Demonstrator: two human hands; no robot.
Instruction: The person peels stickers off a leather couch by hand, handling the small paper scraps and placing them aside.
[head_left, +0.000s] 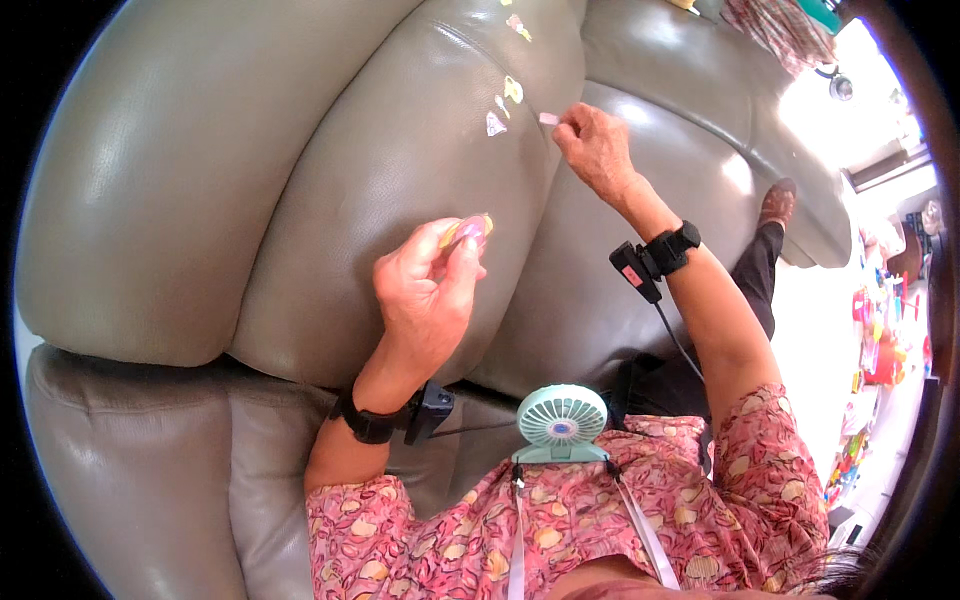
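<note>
My left hand (429, 281) is raised over the grey leather sofa (360, 180), pinching a small pink and yellow cut-out piece (472, 227) between thumb and fingers. Farther forward and to the right, my right hand (594, 146) is closed on a small pale pink strip (549, 118). Just left of it, a whitish triangular sticker-like piece (496, 124) lies on the leather beside a yellow one (513, 89). A pink and yellow piece (518, 28) lies higher up. What is printed on the pieces is too small to tell.
A mint-green portable fan (562, 422) hangs at my chest on straps. Both wrists wear black straps with cabled devices. A checked cloth (780, 34) lies at the sofa's far right. Colourful items, including a red container (885, 364), stand beyond the pale floor at right.
</note>
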